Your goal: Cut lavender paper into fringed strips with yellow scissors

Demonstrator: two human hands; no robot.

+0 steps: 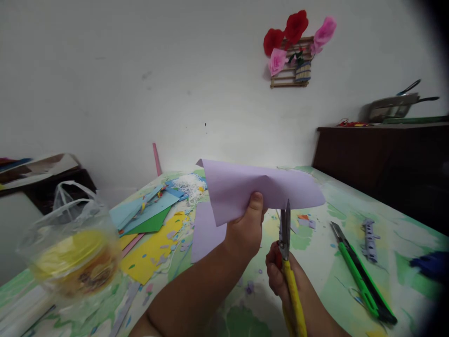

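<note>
My left hand grips a sheet of lilac paper by its lower edge, thumb on the near face and fingers hidden behind. The sheet is raised above the table and curls at its ends. In my right hand is a pair of scissors with yellow handles, its blades pointing up. The blade tips meet the lower edge of the paper, right of my left hand. Another lilac sheet lies on the table behind my left forearm.
A green utility knife and a cut lilac strip lie at right. Coloured sheets, white string and paper scraps cover the left side. A bagged tub with a yellow lid stands at far left. A dark cabinet borders the right.
</note>
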